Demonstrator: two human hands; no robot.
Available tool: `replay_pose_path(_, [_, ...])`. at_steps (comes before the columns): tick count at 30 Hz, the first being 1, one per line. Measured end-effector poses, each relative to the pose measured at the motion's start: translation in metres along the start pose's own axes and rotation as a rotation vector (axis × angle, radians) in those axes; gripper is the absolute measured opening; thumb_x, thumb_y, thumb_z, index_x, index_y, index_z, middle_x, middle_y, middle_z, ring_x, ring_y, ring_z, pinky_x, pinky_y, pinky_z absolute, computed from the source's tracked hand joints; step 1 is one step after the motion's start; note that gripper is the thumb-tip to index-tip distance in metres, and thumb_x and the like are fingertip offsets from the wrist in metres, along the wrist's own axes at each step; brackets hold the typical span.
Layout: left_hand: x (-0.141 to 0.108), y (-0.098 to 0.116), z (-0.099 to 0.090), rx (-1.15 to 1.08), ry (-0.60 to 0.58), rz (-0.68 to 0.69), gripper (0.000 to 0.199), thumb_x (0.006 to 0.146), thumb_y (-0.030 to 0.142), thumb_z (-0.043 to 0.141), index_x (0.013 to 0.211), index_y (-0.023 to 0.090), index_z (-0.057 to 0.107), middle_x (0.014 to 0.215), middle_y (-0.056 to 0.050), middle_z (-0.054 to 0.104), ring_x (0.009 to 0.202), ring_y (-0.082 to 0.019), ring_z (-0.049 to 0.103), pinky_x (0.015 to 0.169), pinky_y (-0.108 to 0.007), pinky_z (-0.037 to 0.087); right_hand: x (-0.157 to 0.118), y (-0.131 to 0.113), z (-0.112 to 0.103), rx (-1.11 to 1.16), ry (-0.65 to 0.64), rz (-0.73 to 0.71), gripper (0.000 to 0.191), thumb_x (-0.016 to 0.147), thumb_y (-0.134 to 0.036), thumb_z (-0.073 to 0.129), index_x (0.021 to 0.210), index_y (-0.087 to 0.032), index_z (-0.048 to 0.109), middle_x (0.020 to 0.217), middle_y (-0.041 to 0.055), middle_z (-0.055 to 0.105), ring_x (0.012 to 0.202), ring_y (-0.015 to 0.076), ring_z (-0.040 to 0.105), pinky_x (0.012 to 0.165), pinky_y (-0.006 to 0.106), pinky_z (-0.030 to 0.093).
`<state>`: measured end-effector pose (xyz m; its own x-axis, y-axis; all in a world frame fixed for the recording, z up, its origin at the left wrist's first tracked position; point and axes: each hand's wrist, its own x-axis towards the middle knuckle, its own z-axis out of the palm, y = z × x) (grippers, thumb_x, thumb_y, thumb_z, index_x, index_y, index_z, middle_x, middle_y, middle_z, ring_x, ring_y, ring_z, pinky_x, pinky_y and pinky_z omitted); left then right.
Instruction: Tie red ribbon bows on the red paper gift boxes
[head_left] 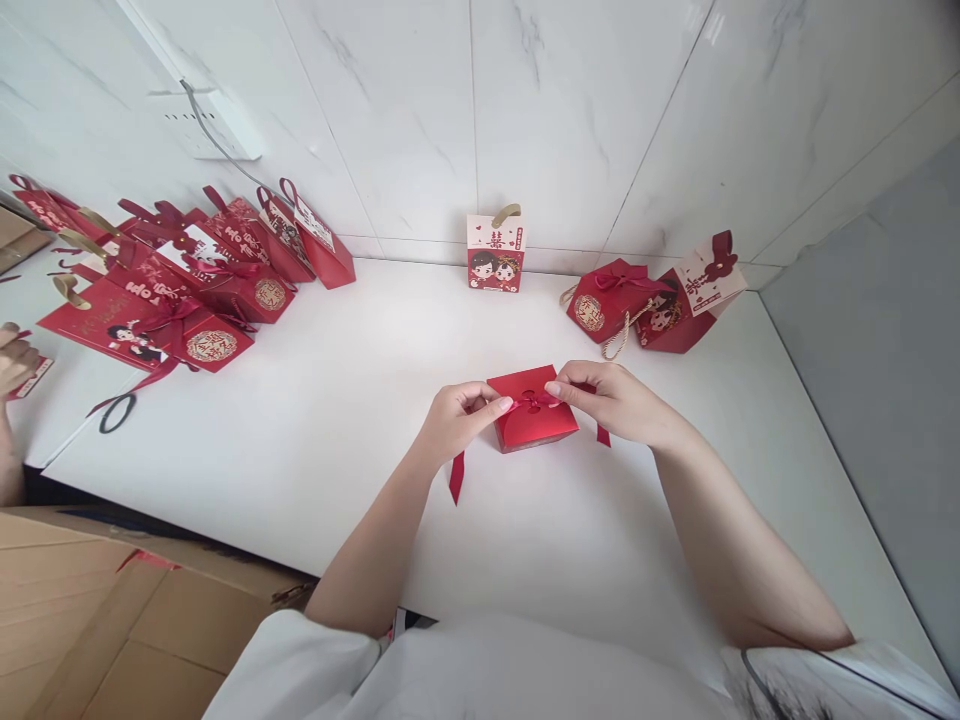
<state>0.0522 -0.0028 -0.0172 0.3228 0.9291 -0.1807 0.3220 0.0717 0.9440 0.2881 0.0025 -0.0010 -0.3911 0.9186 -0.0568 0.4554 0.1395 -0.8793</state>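
A small red box point(536, 428) sits on the white table in front of me, with a dark red ribbon point(533, 402) knotted across its top. My left hand point(463, 415) pinches the ribbon at the left of the knot, and one ribbon end hangs below that hand. At the right of the knot, my right hand point(604, 398) pinches the ribbon between thumb and fingers. The other ribbon end shows beneath the right hand, beside the box.
Several red gift boxes point(217, 340) crowd the table's left side, near a black ring-shaped item point(118, 412). One box point(495, 268) stands by the wall; others point(607, 300) are at right. Another person's hand point(16, 360) shows at far left, above cardboard point(187, 620).
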Motion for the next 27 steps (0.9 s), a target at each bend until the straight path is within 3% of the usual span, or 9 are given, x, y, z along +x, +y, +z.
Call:
replay_pose_path(10, [0.005, -0.007, -0.01, 0.02, -0.066, 0.048, 0.035, 0.087, 0.049, 0.055, 0.071, 0.018, 0.053, 0.067, 0.002, 0.046, 0.063, -0.011, 0.039, 0.06, -0.026, 0.03, 0.004, 0.01, 0.0, 0.152, -0.028, 0.086, 0.046, 0.085, -0.06, 0.055, 0.066, -0.019, 0.052, 0.066, -0.0031, 0.046, 0.06, 0.0112, 0.036, 0.057, 0.028, 0.029])
replay_pose_path(17, [0.006, -0.006, -0.017, 0.01, -0.085, 0.028, 0.039, 0.087, 0.049, 0.056, 0.066, 0.017, 0.047, 0.063, 0.003, 0.042, 0.06, -0.01, 0.035, 0.058, -0.026, 0.026, 0.005, 0.014, -0.007, 0.301, -0.123, 0.064, 0.037, 0.082, -0.054, 0.064, 0.071, -0.019, 0.067, 0.072, 0.0007, 0.059, 0.071, 0.0148, 0.051, 0.071, 0.031, 0.041])
replay_pose_path(23, [0.005, -0.004, -0.022, -0.017, -0.121, 0.033, 0.041, 0.086, 0.049, 0.058, 0.064, 0.016, 0.048, 0.062, 0.002, 0.044, 0.06, -0.01, 0.037, 0.059, -0.026, 0.026, 0.002, 0.014, -0.024, 0.382, -0.292, 0.092, 0.028, 0.08, -0.052, 0.068, 0.086, -0.025, 0.073, 0.09, 0.0042, 0.072, 0.09, 0.0206, 0.062, 0.088, 0.036, 0.045])
replay_pose_path(27, [0.006, -0.004, -0.023, -0.027, -0.121, 0.043, 0.039, 0.086, 0.048, 0.058, 0.065, 0.016, 0.051, 0.062, 0.002, 0.045, 0.061, -0.01, 0.038, 0.058, -0.026, 0.027, 0.0, 0.013, -0.03, 0.302, -0.231, 0.11, 0.033, 0.078, -0.056, 0.067, 0.083, -0.024, 0.072, 0.079, 0.0032, 0.071, 0.081, 0.0192, 0.062, 0.08, 0.036, 0.045])
